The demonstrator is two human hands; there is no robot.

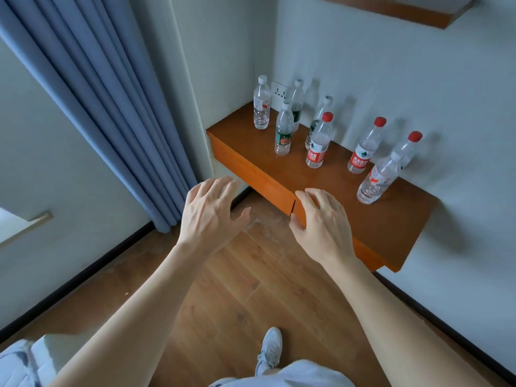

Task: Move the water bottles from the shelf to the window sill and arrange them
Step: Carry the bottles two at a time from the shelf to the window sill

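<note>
1. We count eight water bottles, all upright on the wooden shelf (391, 219) in the corner of the room. Neither hand holds one.
2. At the left end, nearest the corner, stands a white-capped bottle (261, 103) with a pale label. Just to its right are two green-labelled bottles with white caps, the front one (284, 129) nearer us and the back one (296, 103) against the wall.
3. In the middle, a red-capped bottle (318, 141) with a red label stands in front of a third green-labelled bottle (324, 107) and partly hides it.
4. Further right, apart from that pair, we see a second red-capped bottle (364, 148). At the right end, a third red-capped bottle (409, 146) stands close behind a clear bottle (378, 180) with a red and white label.
5. The right hand (321, 219) is over the front edge of the shelf, fingers spread wide and empty. We cannot tell whether it touches the wood.
6. The left hand (212, 210) is just beside it, over the floor (251, 275) in front of the shelf's left part, also spread wide and empty.
7. A wall socket (280, 92) sits behind the left bottles. A blue curtain (111, 107) hangs to the left, and a second wooden shelf (405, 9) juts out above.
8. Below, we see a white shoe (270, 347) on the wooden floor.
</note>
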